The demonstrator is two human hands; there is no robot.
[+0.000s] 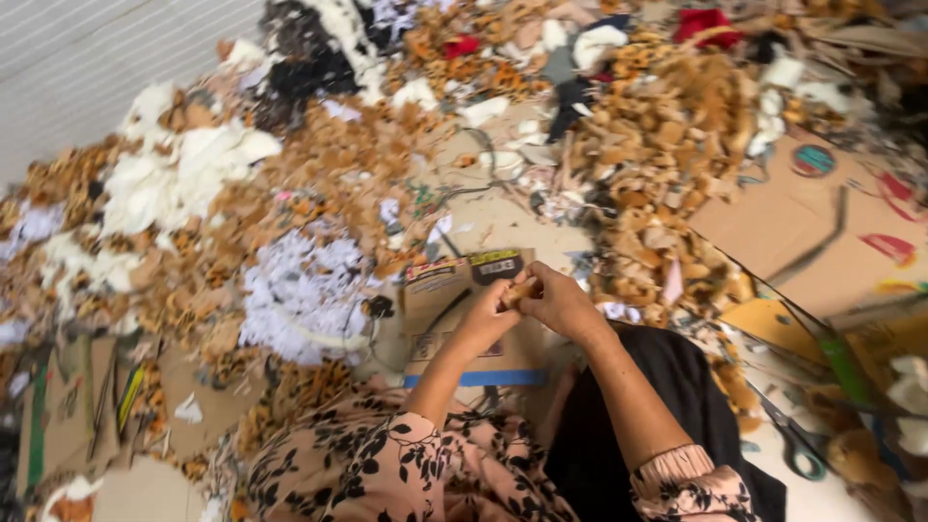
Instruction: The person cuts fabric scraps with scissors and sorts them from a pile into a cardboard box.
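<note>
**Both Hands Pinched on a Small Tan Scrap Above Flattened Cardboard**

Centre of the view, just above the lap: left hand (491, 314) and right hand (556, 302) brought together, fingertips closed on one small tan scrap (520, 290), apparently a bit of plush fabric or foam; too small to tell which. Held in the air over a flattened cardboard box (454, 319) with a blue tape strip along its near edge, not touching it. Floral pink sleeves (387, 464) on both forearms, dark cloth (619, 435) across the lap.

All around, spread over the floor: heaps of tan and leopard-print offcuts (667, 145), white stuffing clumps (184, 179), a pale shredded pile (300, 290) just left of the box, a red scrap (704, 24) far up top. More flat cardboard (812, 222) to the right. Green-handled scissors (797, 445) lying low right, near the right elbow, well apart from the hands.

Risks, as a judgement: grip is fingertip-only on a very small piece, so a slip likely drops it into offcuts of the same colour, hard to pick out again. Scissors lie close beside the right forearm; a backward sweep of the elbow could catch them. Loose scraps near the box could cling to sleeves and be dragged along.
</note>
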